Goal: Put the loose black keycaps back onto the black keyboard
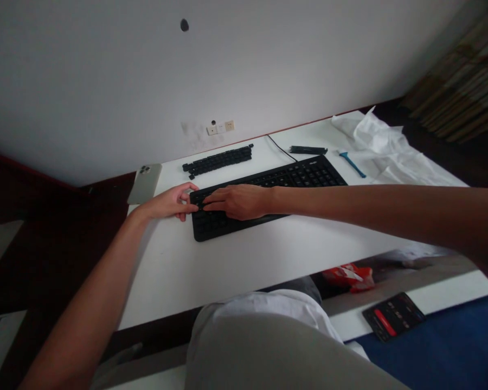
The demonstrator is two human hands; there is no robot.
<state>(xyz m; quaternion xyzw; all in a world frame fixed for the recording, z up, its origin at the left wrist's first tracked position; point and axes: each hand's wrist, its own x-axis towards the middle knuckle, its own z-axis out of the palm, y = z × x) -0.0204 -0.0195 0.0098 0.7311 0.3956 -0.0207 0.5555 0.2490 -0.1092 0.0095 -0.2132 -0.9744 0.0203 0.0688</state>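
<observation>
Bare left hand (173, 202) at the left end of a long black plastic keyboard (309, 174), thumb and forefinger parted, thumb tip on the keyboard's edge, remaining fingers loosely curled. Immediately right of that hand, bare right hand (244, 201), palm down over the keyboard's left portion, fingers stretched almost flat toward the left thumb, tips on the keys. Too dim beneath those right fingertips to tell whether pinching a key or merely resting on it. Keyboard flat on a white rectangular tabletop (203, 271), directly under the right hand and extending well past its wrist.

Beyond both hands, loose black keycaps (222, 161) in close rows; farther off, small white and beige wall sockets (220, 128). Beyond the right wrist, a thin black cable (282, 149) from the keyboard's back edge, with a narrow stack of slim black pieces (308, 150) just beside it. Farther right of the right hand, past the keyboard's end, a slender blue tool (353, 164), then a crumpled white sheet (378, 138).

Left of the left hand and slightly beyond it, a flat silver-white phone (142, 189), camera cluster upward. Nearer the body than the right hand and off to its right, below tabletop level, a crumpled red-and-white packet (352, 277) and a flat black rectangular item with a red stripe (393, 317).
</observation>
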